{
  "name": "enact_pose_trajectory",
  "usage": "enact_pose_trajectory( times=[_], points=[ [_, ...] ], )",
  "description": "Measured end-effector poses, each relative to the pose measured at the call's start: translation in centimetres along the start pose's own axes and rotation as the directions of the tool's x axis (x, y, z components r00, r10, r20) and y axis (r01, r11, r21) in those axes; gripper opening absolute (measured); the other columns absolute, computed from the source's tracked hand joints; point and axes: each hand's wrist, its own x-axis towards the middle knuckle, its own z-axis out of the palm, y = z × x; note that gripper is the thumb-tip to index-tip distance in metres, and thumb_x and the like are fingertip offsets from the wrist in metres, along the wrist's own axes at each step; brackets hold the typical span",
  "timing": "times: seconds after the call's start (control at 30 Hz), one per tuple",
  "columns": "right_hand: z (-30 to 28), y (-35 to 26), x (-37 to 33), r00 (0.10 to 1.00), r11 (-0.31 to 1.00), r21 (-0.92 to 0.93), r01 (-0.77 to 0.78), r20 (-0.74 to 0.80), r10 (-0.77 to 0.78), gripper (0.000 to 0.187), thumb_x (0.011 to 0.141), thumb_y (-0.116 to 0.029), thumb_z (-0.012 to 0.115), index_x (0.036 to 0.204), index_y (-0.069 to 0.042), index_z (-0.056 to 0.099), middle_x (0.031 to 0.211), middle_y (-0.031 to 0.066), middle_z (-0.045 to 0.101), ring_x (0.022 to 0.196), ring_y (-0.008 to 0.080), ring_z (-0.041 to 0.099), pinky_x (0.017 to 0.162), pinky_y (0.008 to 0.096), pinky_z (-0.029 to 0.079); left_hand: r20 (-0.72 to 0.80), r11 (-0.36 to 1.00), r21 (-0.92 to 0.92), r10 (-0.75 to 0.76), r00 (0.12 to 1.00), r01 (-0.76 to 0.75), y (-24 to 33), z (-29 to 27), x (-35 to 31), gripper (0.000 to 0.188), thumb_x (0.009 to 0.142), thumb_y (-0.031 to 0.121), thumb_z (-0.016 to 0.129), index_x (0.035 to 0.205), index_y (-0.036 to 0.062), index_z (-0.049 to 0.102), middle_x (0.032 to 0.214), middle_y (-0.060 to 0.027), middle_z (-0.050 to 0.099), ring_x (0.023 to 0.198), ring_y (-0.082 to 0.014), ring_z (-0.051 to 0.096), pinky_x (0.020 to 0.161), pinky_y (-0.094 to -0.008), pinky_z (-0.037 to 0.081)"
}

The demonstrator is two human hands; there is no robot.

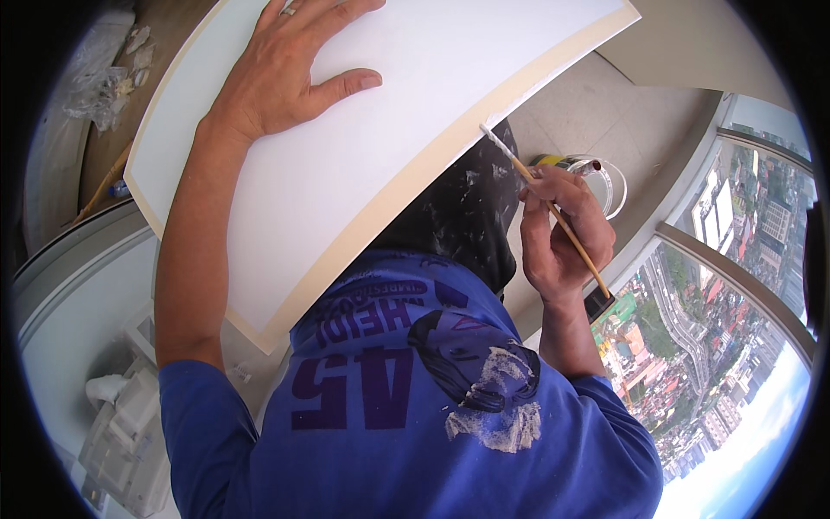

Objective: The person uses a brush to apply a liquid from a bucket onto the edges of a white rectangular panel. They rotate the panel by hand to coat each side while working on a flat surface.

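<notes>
Left hand steadies a white board; right hand paints its edge.

The left hand (290, 73) lies flat and open, fingers spread, on the white board (346, 173), near its far left corner; the board's unpainted tan border (406, 201) runs diagonally along the near edge; the right hand (562, 233) pinches a thin brush (540, 199), handle down-right, white tip touching that border; a paint tub (609, 182) sits just beyond.

Left hand (281, 73) flat on the board (363, 164), brush (545, 203) at its right edge, tub (609, 182) beyond.
</notes>
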Motion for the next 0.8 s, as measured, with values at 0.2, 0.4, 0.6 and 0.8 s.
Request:
enact_pose_trajectory(
  times=[0.2,0.4,0.6,0.8],
  points=[
    [0.01,0.21,0.10,0.999,1.000,-0.010,-0.029,-0.030,0.028,0.018,0.079,0.011,0.067,0.095,0.003,0.071,0.091,0.0173,0.076,0.076,0.0181,0.075,0.070,0.0276,0.059,-0.011,1.000,0.001,0.011,1.000,-0.011,-0.07,0.19,0.03,0.085,0.092,0.063,0.074,0.153,0.0068,0.054,0.159,-0.0254,0.049,0.152,-0.0417,0.041,0.130,-0.0648,0.019],
    [-0.24,-0.16,-0.30,0.998,0.998,0.037,-0.052,-0.021,0.053,0.017,0.081,0.012,0.067,0.096,0.004,0.071,0.092,0.0167,0.077,0.079,0.0184,0.076,0.073,0.0285,0.060,0.000,1.000,0.005,0.002,1.000,-0.002,0.04,0.15,0.10,0.085,0.092,0.063,0.074,0.153,0.0073,0.054,0.158,-0.0253,0.049,0.152,-0.0416,0.041,0.130,-0.0651,0.019],
    [-0.67,-0.21,-0.58,0.987,0.983,0.097,-0.154,-0.020,0.156,0.015,0.084,0.011,0.069,0.097,0.005,0.072,0.093,0.0162,0.078,0.081,0.0178,0.077,0.075,0.0286,0.060,0.000,1.000,0.003,-0.005,1.000,0.005,0.10,0.03,0.08,0.085,0.092,0.062,0.075,0.153,0.0076,0.054,0.159,-0.0248,0.050,0.153,-0.0414,0.041,0.130,-0.0651,0.018],
    [-0.61,0.36,-0.30,0.980,0.979,0.086,-0.185,-0.056,0.191,0.014,0.086,0.008,0.070,0.099,0.004,0.072,0.094,0.0149,0.079,0.081,0.0168,0.076,0.075,0.0271,0.060,0.004,1.000,0.000,-0.011,1.000,0.011,0.12,0.06,0.09,0.085,0.091,0.061,0.076,0.154,0.0076,0.054,0.159,-0.0249,0.050,0.153,-0.0414,0.041,0.130,-0.0650,0.018]
  ],
)
